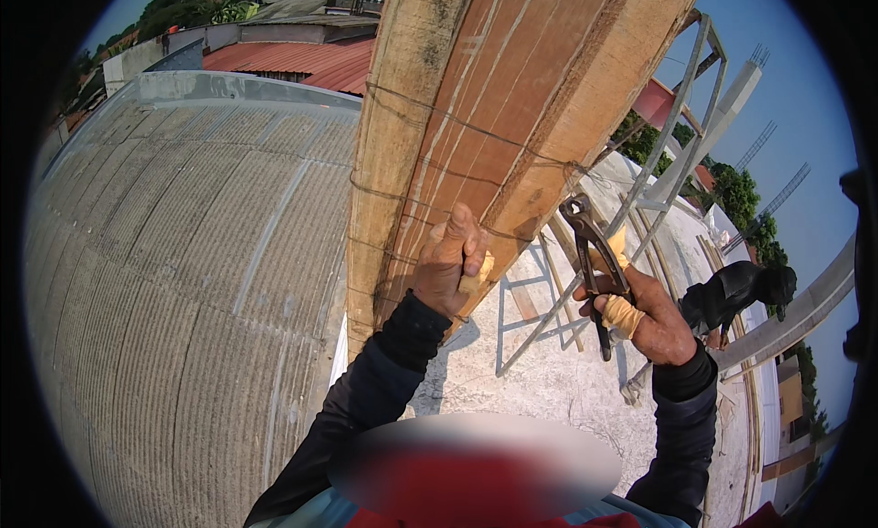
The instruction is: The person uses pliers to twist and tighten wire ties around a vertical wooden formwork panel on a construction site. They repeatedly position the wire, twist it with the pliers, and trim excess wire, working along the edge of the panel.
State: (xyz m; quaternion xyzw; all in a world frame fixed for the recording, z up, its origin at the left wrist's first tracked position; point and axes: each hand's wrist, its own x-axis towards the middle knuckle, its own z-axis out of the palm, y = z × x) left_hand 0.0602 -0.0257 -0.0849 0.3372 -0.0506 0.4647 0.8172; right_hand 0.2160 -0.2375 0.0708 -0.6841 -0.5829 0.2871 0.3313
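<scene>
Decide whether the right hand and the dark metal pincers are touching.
Touching. The head view shows the right hand gripping the pincers around the handles, with the pincer head pointing away.

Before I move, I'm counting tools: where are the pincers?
In the head view, right of centre, the pincers are in the right hand, jaws uppermost, just right of the wooden column.

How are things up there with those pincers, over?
Right hand gripping pincers; left hand curled at the wooden post, contents hidden. Wires cross the post. Metal frame beyond the pincers, not visibly blocking either hand.
</scene>
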